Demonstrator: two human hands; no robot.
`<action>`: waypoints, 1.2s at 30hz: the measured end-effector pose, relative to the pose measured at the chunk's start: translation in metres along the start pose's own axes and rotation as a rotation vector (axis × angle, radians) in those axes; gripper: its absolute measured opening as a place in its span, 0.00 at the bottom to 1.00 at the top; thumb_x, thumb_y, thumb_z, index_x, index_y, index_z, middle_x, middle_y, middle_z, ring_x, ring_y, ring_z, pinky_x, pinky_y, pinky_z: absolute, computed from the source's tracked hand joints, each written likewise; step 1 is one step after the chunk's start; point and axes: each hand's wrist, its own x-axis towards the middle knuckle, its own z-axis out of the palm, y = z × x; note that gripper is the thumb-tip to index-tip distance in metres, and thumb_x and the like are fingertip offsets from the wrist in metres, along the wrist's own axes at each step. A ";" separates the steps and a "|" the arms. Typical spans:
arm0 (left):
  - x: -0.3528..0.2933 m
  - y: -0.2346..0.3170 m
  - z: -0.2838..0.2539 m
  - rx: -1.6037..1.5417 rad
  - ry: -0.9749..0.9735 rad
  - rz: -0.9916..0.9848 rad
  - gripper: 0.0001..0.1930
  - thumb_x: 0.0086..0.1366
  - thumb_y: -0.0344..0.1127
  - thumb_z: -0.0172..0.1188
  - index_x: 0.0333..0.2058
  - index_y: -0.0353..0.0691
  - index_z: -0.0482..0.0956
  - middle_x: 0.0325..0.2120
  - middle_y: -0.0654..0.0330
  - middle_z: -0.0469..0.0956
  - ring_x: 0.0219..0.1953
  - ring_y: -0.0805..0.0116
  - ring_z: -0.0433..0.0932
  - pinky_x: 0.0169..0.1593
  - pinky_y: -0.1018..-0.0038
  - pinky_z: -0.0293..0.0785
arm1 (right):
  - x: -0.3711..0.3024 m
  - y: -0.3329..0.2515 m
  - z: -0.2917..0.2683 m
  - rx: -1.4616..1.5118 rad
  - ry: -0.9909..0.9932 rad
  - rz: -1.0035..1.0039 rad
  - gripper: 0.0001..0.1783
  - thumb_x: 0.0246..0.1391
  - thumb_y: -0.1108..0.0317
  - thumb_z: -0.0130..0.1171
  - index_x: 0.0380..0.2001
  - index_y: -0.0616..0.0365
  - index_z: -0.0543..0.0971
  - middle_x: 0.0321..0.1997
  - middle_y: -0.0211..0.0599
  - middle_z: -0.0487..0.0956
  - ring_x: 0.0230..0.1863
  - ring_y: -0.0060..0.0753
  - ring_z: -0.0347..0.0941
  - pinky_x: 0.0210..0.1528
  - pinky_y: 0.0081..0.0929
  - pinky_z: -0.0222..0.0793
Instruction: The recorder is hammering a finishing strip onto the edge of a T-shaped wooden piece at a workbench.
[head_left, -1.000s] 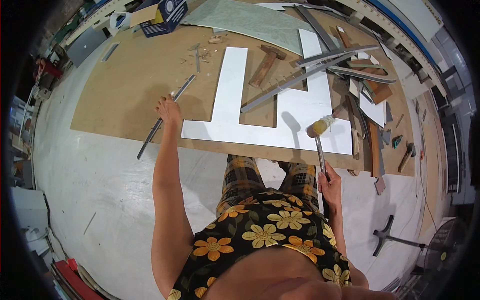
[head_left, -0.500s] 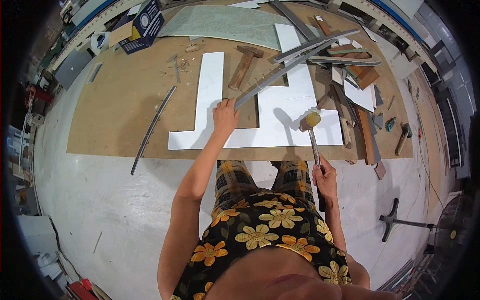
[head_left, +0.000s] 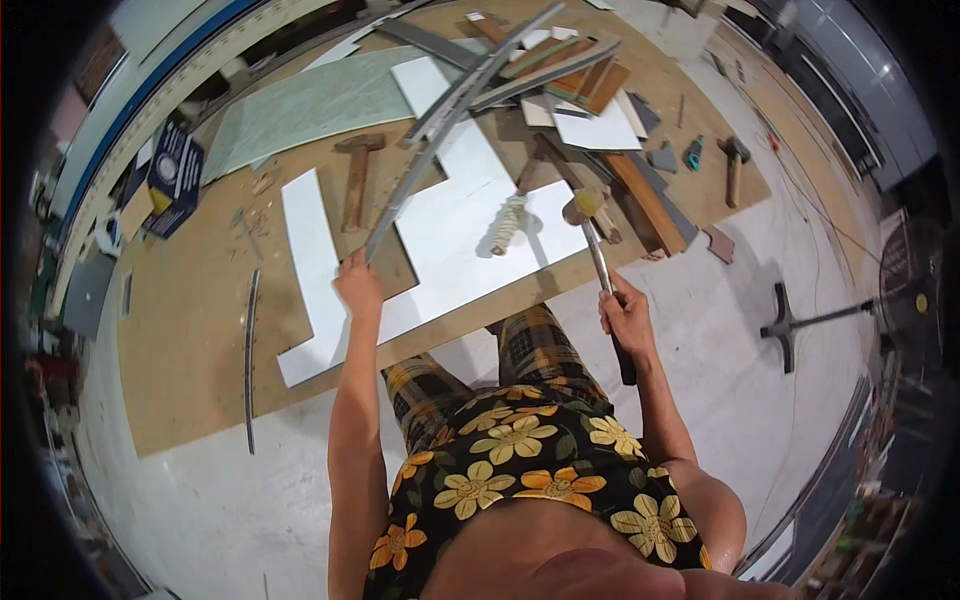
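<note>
My right hand (head_left: 627, 315) is wrapped round the handle of a mallet (head_left: 603, 262) with a yellowish head, held up over the right end of a white cut-out panel (head_left: 460, 205). My left hand (head_left: 360, 287) is closed at the near end of a long grey strip (head_left: 412, 182), which slants away over the panel; small nail-like points stick out along it. Beyond that hand lies a wooden-handled hammer (head_left: 356, 185). A tool with a wrapped, whitish handle (head_left: 509, 224) rests on the panel, left of the mallet head.
A dark strip (head_left: 250, 350) reaches past the table's (head_left: 190, 350) front edge at left. Board offcuts (head_left: 640, 195) pile up at right, near another hammer (head_left: 735, 170). A greenish sheet (head_left: 300, 110) and a dark box (head_left: 178, 175) lie farther back. A fan stand (head_left: 783, 328) is on the floor.
The whole view has turned, so the table now appears tilted. The wrapped-handle tool now shows more fully beside the mallet. Both hands keep their holds on the strip and mallet.
</note>
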 end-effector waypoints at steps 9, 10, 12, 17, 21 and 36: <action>-0.009 0.007 -0.011 0.108 -0.026 -0.032 0.24 0.56 0.32 0.63 0.53 0.44 0.73 0.41 0.55 0.76 0.46 0.53 0.74 0.45 0.56 0.70 | 0.092 0.021 -0.154 -0.480 0.522 -0.069 0.25 0.53 0.65 0.53 0.55 0.63 0.74 0.22 0.44 0.77 0.22 0.33 0.75 0.27 0.31 0.71; -0.009 0.007 -0.011 0.100 -0.031 -0.027 0.25 0.56 0.31 0.63 0.54 0.43 0.72 0.41 0.55 0.76 0.46 0.53 0.74 0.46 0.57 0.70 | 0.111 0.030 -0.178 -0.591 0.570 0.007 0.27 0.53 0.63 0.54 0.55 0.63 0.74 0.25 0.51 0.79 0.26 0.42 0.79 0.32 0.35 0.73; -0.002 0.024 -0.002 0.070 -0.045 -0.003 0.25 0.56 0.31 0.62 0.55 0.43 0.72 0.42 0.55 0.76 0.47 0.53 0.73 0.46 0.57 0.69 | 0.142 0.073 -0.246 -0.935 0.758 -0.079 0.21 0.54 0.66 0.52 0.52 0.53 0.77 0.25 0.41 0.79 0.22 0.35 0.77 0.26 0.34 0.72; -0.006 0.008 -0.007 0.046 -0.076 -0.018 0.25 0.58 0.29 0.59 0.56 0.41 0.71 0.44 0.53 0.75 0.48 0.52 0.73 0.47 0.56 0.70 | 0.190 0.056 -0.257 -0.961 0.785 0.249 0.22 0.55 0.61 0.46 0.52 0.49 0.76 0.43 0.50 0.81 0.44 0.52 0.78 0.46 0.48 0.70; -0.006 0.006 -0.005 0.057 -0.081 -0.055 0.24 0.58 0.29 0.59 0.56 0.41 0.71 0.44 0.53 0.75 0.48 0.52 0.73 0.48 0.56 0.70 | 0.218 0.066 -0.262 -0.992 0.797 0.303 0.23 0.58 0.58 0.41 0.53 0.50 0.76 0.50 0.55 0.78 0.52 0.60 0.73 0.52 0.52 0.68; -0.012 0.011 -0.018 0.093 -0.029 -0.118 0.22 0.58 0.27 0.57 0.54 0.42 0.73 0.45 0.53 0.76 0.47 0.51 0.74 0.49 0.57 0.70 | 0.336 0.186 -0.332 -0.998 0.636 0.163 0.22 0.55 0.55 0.53 0.53 0.45 0.76 0.46 0.55 0.79 0.50 0.60 0.74 0.52 0.50 0.70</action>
